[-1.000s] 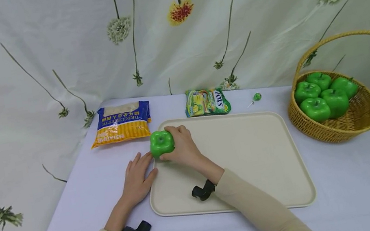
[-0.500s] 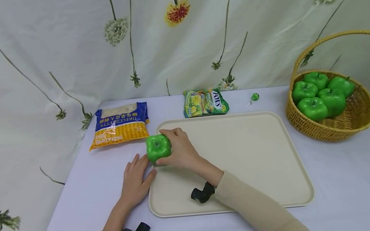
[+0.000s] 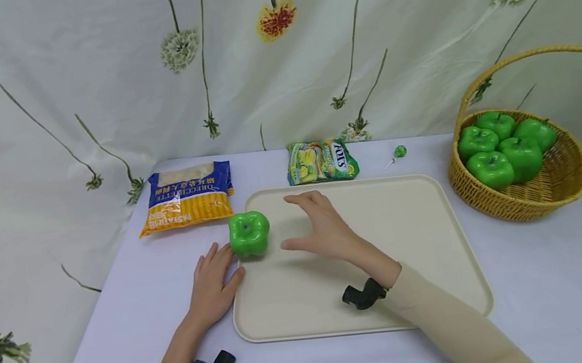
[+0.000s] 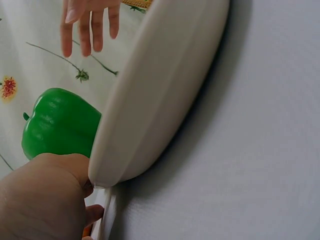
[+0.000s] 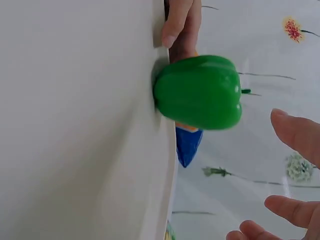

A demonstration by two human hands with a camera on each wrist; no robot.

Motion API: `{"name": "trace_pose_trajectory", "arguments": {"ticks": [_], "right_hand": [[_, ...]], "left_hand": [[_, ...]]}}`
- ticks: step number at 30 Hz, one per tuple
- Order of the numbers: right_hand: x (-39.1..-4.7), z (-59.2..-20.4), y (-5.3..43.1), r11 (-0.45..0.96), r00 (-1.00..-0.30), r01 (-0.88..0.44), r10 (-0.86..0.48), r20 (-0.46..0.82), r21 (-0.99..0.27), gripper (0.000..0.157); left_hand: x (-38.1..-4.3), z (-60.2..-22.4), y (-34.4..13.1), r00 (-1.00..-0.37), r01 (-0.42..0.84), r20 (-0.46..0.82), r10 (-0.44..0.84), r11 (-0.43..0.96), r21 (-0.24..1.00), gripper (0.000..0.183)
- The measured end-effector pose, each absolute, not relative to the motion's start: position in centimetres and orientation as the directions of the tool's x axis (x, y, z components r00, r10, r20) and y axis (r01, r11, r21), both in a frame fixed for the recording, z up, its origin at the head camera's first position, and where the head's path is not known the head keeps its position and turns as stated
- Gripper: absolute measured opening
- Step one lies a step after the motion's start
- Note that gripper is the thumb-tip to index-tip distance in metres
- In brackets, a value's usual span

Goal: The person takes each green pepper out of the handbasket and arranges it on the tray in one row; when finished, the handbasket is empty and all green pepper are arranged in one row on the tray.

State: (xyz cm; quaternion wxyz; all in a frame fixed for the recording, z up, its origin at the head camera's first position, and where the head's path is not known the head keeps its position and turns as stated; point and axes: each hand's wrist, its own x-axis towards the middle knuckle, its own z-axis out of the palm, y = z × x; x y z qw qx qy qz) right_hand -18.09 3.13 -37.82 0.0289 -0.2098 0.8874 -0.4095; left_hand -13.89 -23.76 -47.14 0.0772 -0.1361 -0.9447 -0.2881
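A glossy green bell pepper stands upright on the left part of the beige tray, close to its left rim. The left hand rests at that rim with fingers stretched out, its thumb touching the tray edge and its fingertips beside the pepper. To the right of the pepper, the right hand hovers over the tray. Its thumb and fingers are spread apart and hold nothing. In the right wrist view, a gap separates those fingers from the pepper.
Behind the tray lie an orange-and-blue pasta bag, a green candy bag and a green lollipop. A wicker basket with a tall handle stands at the right, holding several glossy green apple-like items.
The right hand has let go of the bell pepper and moved right, away from it. Earlier it shifted the pepper slightly left and nearer. The left hand has stayed at the tray's edge.
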Motion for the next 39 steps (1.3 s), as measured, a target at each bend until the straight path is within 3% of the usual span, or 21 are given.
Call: {"name": "trace_pose_trajectory", "arguments": {"ticks": [14,23,31,39], "right_hand": [[-18.4,-37.2,19.9,0.7,-0.963,-0.248,-0.105,0.246,-0.67,0.078],[-17.6,-36.3,28.5,0.731,-0.926,-0.102,0.178,0.333,-0.674,0.077],[-17.8,-37.2,32.1,0.656,-0.918,0.099,0.351,0.186,-0.748,0.085],[-18.4,-38.4,32.9,0.675,-0.927,0.076,0.318,0.197,-0.734,0.087]], "left_hand": [[-13.8,-47.5,-23.8,-0.945,0.314,0.255,0.206,0.791,0.525,0.051],[-13.8,-47.3,-23.8,-0.948,0.308,0.236,0.212,0.795,0.523,0.051],[-13.7,-47.1,-23.7,-0.951,0.302,0.227,0.211,0.794,0.528,0.051],[-13.7,-47.2,-23.7,-0.946,0.311,0.247,0.209,0.793,0.523,0.05]]}}
